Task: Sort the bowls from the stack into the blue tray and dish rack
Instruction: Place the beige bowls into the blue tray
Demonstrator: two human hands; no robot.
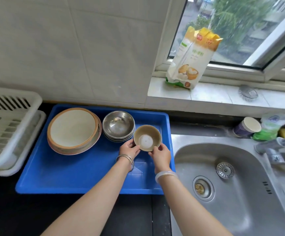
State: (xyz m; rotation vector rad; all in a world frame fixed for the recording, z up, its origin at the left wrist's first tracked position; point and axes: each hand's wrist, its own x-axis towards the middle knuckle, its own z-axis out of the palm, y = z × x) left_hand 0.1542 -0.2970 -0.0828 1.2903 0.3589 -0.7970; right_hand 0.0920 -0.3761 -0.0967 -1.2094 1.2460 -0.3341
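A small tan ceramic bowl [147, 137] with a white inside bottom is held over the right side of the blue tray [80, 176]. My left hand [129, 148] grips its left rim and my right hand [161, 155] grips its near right rim. A stack of steel bowls [118, 126] sits in the tray just left of it. Further left in the tray lies a stack of wide cream plates with brown rims [73, 129]. The white plastic dish rack [5, 126] stands at the far left, beside the tray.
A steel sink [232, 193] with two drains lies right of the tray, with a tap [273, 147] at its right. A flour bag [191, 58] and a wire scrubber [248, 93] sit on the windowsill. A paper cup [248, 127] and a green bag [271, 126] stand behind the sink.
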